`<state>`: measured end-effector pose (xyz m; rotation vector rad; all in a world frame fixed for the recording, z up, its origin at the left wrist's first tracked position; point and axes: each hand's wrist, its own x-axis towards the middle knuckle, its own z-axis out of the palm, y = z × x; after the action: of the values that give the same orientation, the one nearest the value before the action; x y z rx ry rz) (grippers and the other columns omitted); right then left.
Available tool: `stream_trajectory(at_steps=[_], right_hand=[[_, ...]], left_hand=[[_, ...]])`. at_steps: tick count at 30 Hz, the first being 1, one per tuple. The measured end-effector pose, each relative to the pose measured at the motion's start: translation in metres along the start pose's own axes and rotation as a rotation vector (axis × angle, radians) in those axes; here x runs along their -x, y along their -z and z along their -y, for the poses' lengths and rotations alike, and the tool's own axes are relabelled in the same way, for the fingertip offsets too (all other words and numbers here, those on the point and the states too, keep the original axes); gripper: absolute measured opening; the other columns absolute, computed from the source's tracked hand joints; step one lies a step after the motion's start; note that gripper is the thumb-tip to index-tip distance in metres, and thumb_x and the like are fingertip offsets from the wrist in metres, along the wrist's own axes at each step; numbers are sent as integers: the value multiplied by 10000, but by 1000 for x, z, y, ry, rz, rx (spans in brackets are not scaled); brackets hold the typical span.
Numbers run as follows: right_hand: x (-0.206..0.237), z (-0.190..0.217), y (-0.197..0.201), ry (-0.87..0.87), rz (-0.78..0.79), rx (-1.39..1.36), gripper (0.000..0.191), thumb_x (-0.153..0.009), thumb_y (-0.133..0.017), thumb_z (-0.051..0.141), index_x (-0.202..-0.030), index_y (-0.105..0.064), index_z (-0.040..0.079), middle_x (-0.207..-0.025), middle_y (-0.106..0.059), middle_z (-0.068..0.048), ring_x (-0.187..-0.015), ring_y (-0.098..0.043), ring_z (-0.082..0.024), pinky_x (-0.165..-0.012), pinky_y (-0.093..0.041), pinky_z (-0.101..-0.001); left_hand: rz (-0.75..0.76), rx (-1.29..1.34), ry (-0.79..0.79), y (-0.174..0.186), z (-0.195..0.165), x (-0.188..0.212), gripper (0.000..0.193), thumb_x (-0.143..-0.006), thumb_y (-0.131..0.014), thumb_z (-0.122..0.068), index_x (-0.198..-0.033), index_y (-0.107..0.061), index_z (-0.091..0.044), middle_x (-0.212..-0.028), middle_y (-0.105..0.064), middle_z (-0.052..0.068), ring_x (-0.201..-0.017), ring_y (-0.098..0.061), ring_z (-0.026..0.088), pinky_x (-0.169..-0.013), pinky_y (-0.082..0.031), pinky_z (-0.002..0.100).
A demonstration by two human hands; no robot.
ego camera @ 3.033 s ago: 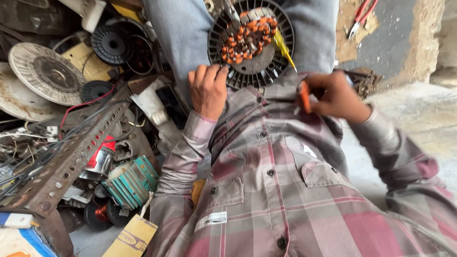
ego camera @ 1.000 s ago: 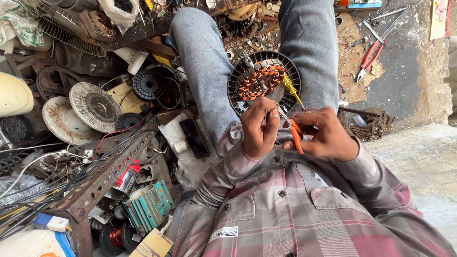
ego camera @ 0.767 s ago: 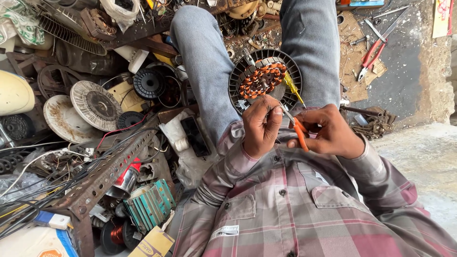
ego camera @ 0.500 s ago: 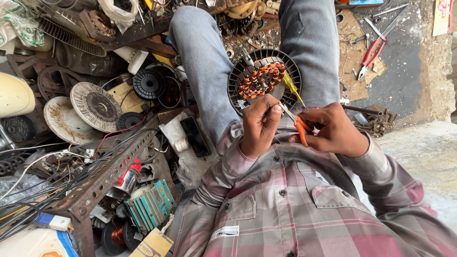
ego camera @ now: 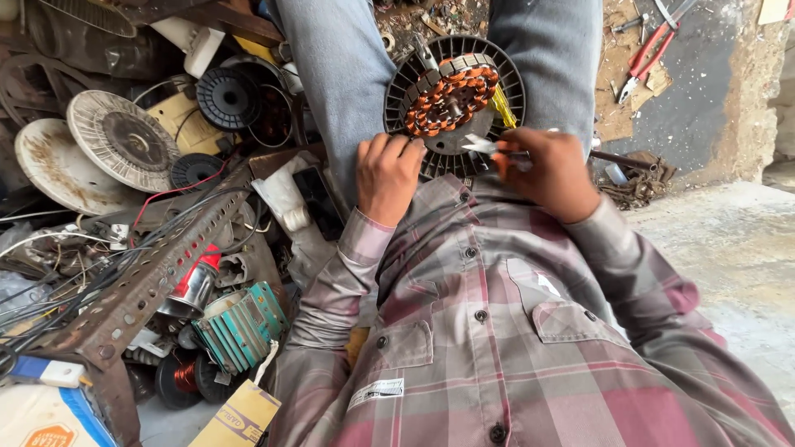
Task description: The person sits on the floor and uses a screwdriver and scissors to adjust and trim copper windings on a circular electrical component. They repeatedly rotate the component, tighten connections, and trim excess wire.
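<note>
A round black fan motor stator (ego camera: 454,103) with orange-brown copper windings lies between my knees. My left hand (ego camera: 387,175) rests on its near rim, fingers curled against the black edge. My right hand (ego camera: 546,172) holds a small tool with a shiny metal tip (ego camera: 484,146) pointing at the near side of the windings; the handle is hidden in my fist. A yellow strip (ego camera: 502,108) sticks out at the stator's right side. My plaid shirt fills the lower part of the view.
Scrap is piled at the left: round metal discs (ego camera: 124,142), black spools (ego camera: 228,97), a perforated angle bar (ego camera: 141,285), a teal finned motor (ego camera: 244,324), tangled wires and cartons. Red-handled pliers (ego camera: 650,50) lie at the upper right on the concrete floor.
My hands moved up from my chest to the stator. The left hand let go of the tool and settled on the rim; the right brought the tool tip to the windings.
</note>
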<state>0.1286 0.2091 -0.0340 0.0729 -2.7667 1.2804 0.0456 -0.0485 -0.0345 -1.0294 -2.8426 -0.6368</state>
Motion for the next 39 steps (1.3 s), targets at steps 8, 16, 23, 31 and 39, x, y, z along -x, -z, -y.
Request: stream_trajectory(at_steps=[8, 16, 23, 31, 39], right_hand=[[0, 8, -5, -74, -62, -5, 198, -862, -826, 86, -1025, -725, 37, -841, -728, -109, -638, -697, -225, -575, -527, -340], [-8, 26, 32, 273, 10, -394, 201, -815, -833, 75, -945, -684, 39, -851, -713, -71, -724, -669, -149, -643, -508, -266], [10, 38, 34, -45, -190, -551, 319, -781, -886, 27, -1004, -660, -2, -916, -720, -66, -678, -615, -76, -609, -469, -221], [14, 40, 23, 110, -308, -381, 207, -875, -830, 37, -991, -659, 27, -912, -724, -72, -766, -698, -98, -700, -550, -235], [7, 57, 44, -62, -103, -413, 276, -826, -891, 192, -895, -668, 45, -698, -606, -17, -604, -510, -26, -517, -371, -223]], left_hand=[[-105, -23, 43, 4, -3, 7, 264, -913, -796, -237, -1068, -732, -33, -976, -695, 97, -836, -627, 231, -720, -445, 395], [485, 1419, 264, -18, -58, -8, 428, -1145, -544, -348, -964, -662, 22, -728, -575, 56, -642, -505, 141, -598, -390, 316], [-39, 1030, 10, 20, -92, -23, 243, -1113, -538, -196, -1024, -596, 23, -886, -609, 103, -754, -634, 234, -691, -497, 344], [-102, 874, -102, 22, -95, -25, 249, -1132, -539, -191, -968, -538, -5, -874, -566, 119, -744, -604, 298, -638, -470, 372], [-149, 1023, 165, 20, -98, -31, 242, -1110, -544, -179, -936, -574, -13, -727, -528, 66, -629, -512, 149, -597, -398, 319]])
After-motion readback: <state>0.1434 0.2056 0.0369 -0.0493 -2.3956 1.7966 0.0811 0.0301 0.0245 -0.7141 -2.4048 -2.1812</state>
